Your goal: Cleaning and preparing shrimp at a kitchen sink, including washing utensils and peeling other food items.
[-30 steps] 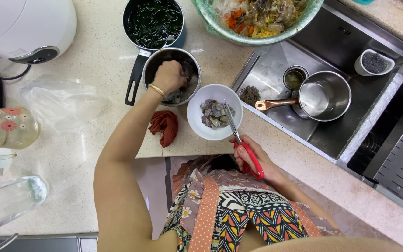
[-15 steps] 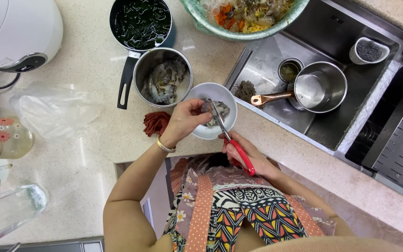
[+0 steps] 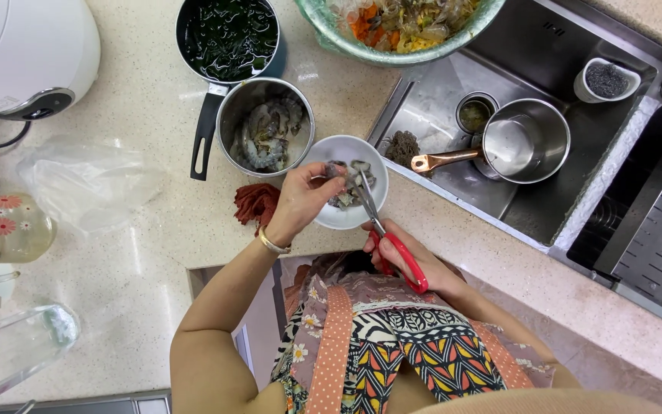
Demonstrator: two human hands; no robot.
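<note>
- A speckled stone counter (image 3: pixel 147 253) carries our white bowl (image 3: pixel 344 217).
- Above the bowl, our left hand (image 3: pixel 300 201) pinches a shrimp (image 3: pixel 336 170).
- From the bowl's near rim, our right hand (image 3: pixel 411 261), fingers closed through red-handled scissors (image 3: pixel 385 234), aims the blades toward the shrimp.

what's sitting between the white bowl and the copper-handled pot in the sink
A dark brown scrubber clump lies on the sink floor between white bowl and pot, in the head view.

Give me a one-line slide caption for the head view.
Over a white bowl, the left hand holds a raw shrimp while the right hand works red-handled scissors at it.
</note>
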